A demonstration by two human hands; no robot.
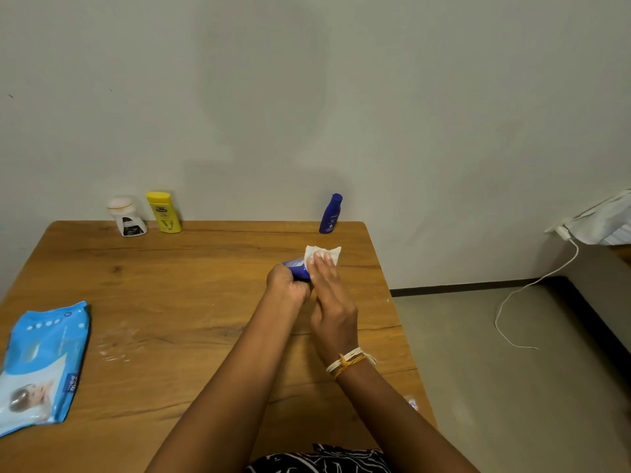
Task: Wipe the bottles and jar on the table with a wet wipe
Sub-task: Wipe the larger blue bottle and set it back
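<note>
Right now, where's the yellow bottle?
The yellow bottle stands at the table's far left edge by the wall, just right of the white jar.

The table (143, 288) at the middle of the frame looks like wood, matt, with dark grain lines and knots. At lower left the blue wipes pack (41, 367) is glossy plastic film. The yellow bottle (164, 212) and the dark blue bottle (330, 214) along the table's far edge look like smooth plastic. The white wet wipe (321, 254) at centre looks like soft, matt cloth. The wall (307, 97) is matt.
</note>
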